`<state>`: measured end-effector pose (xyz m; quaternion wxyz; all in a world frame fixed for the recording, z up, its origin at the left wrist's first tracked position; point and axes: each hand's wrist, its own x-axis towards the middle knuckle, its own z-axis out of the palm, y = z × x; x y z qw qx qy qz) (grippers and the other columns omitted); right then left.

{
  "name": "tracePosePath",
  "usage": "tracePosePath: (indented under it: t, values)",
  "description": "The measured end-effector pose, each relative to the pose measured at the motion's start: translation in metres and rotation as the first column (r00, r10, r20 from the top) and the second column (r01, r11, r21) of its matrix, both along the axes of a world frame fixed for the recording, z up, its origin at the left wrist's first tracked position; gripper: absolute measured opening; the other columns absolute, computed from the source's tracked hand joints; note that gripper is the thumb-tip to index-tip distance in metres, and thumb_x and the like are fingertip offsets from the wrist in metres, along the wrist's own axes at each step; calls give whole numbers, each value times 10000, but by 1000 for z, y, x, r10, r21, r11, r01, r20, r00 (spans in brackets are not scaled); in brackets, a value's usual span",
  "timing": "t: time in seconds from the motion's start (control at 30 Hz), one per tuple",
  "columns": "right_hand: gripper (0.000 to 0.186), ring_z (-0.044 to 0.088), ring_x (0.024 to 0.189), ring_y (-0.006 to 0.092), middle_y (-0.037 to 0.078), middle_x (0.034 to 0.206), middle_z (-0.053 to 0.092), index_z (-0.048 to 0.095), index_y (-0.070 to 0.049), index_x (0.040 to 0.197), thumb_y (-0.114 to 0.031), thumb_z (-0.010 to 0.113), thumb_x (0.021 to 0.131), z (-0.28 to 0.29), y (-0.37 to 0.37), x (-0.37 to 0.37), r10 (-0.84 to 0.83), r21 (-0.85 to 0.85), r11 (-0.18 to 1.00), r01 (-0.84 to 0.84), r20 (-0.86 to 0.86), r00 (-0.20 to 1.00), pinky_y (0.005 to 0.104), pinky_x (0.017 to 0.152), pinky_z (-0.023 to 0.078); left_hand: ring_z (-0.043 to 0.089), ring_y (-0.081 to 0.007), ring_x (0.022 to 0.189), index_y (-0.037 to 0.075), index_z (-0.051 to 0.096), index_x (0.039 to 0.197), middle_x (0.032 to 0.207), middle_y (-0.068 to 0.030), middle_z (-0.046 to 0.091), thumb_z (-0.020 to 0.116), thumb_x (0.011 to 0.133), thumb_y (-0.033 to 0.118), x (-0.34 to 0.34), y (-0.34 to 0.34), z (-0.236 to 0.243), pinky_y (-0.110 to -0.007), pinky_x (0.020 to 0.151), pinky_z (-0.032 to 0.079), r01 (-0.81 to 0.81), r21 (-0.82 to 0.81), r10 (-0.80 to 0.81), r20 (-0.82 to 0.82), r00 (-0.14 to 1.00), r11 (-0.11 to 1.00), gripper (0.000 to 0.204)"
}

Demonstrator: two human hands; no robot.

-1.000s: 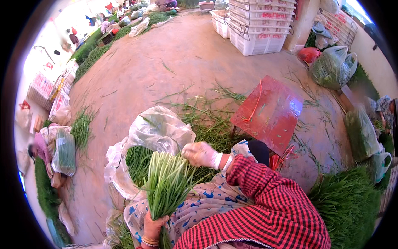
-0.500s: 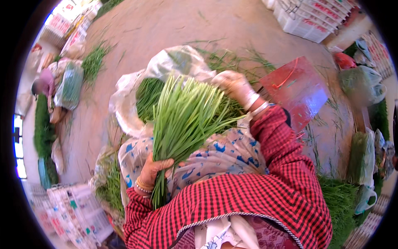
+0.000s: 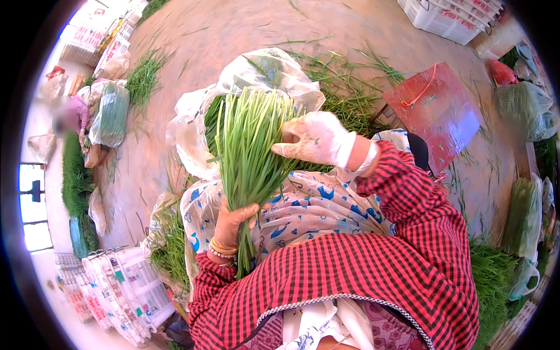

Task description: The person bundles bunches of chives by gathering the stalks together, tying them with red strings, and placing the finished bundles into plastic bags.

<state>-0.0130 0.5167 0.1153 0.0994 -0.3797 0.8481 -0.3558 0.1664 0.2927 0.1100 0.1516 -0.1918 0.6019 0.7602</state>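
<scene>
My left hand (image 3: 236, 224), in a thin glove with bracelets at its wrist, is closed around the narrow lower end of a bunch of garlic chives (image 3: 251, 146). The bunch stands tilted up over my lap and fans out toward its pale, whitish far ends. My right hand (image 3: 318, 139), in a whitish soiled glove, is at the bunch's right side. Its thumb and forefinger are apart, with the tips against the stalks. Beyond the bunch, an open clear plastic bag (image 3: 195, 149) holds more green chives. A plastic apron (image 3: 315, 195) with blue prints covers my lap.
Loose stalks (image 3: 341, 87) lie beyond my right hand. A red board (image 3: 434, 116) with an orange cord stands at right. More greens (image 3: 490, 286) are heaped at lower right. White crates (image 3: 449, 17) stand at the far right, others (image 3: 125, 291) lower left. Another person (image 3: 79, 114) is at far left.
My right hand has come down and nearer, from the pale far ends to the bunch's right side. The bunch is more upright and narrower, still in my left hand.
</scene>
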Motion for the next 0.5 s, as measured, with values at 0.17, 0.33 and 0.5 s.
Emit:
tracePosePath:
  t: [0.17,0.33,0.5]
  values:
    - [244,633,704,319,174,748,603,608,-66,775,-278,603,894,-29,18,-18,-93,-43,995,89,-101,991,396,628,495,501,-92,511,-8,569,1232,937,-148,698,695,813,129,9,-5,8,-194,461,380,-30,53,27,55,998,998,458]
    - [238,662,830,347,157,839,679,693,-79,920,-291,594,875,-40,76,-62,-297,468,834,294,-69,952,447,756,518,506,-105,511,-25,571,1218,926,-177,710,688,802,110,18,-20,9,-210,478,402,-16,34,13,82,997,999,453]
    - [399,568,1171,304,184,1191,626,690,-72,1084,-353,736,805,-40,75,-65,-167,-282,950,133,-101,981,379,990,439,515,-109,517,-33,589,1182,920,-167,713,697,783,99,13,-15,8,-215,488,417,30,-36,-28,54,998,999,434]
